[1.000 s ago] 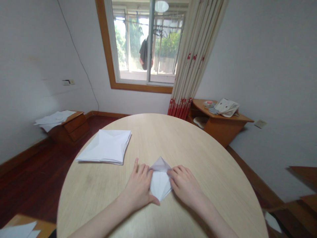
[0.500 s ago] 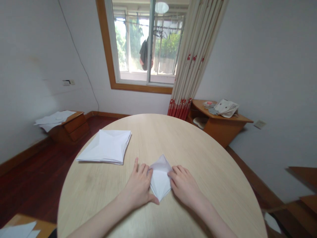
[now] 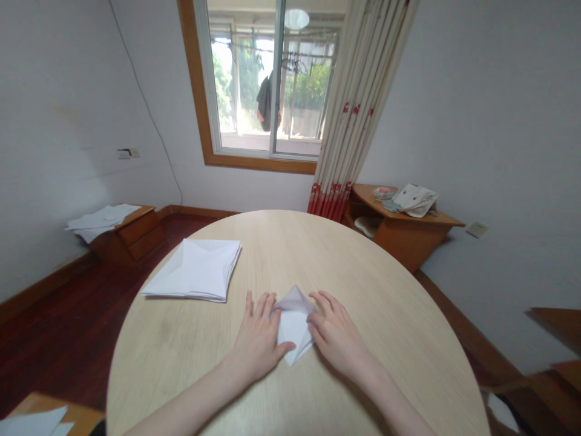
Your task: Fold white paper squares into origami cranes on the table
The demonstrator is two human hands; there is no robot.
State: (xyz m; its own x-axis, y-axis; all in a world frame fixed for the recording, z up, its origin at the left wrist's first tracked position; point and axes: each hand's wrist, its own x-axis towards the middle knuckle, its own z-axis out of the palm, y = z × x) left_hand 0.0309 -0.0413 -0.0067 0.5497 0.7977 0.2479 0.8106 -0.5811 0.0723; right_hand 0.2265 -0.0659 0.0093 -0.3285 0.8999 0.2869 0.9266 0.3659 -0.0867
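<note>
A small white sheet of folded paper lies on the round table in front of me, kite-shaped, with its upper point raised and its lower point towards me. My left hand holds its left edge, the index finger at the side and the thumb lying on the lower part; the other fingers stretch forward. On the opposite edge, my right hand grips the paper between thumb and a bent finger, its other fingertips raised beyond. The parts of the paper under my fingers are hidden.
A stack of white paper lies on the table's left side. Beyond are a drawer cabinet with papers, a corner cabinet with a bag, and a curtain. More sheets lie at the lower left.
My left thumb has moved up from the paper's lower tip onto its face. My right fingers have stretched out further, and the paper's upper point has shifted slightly left.
</note>
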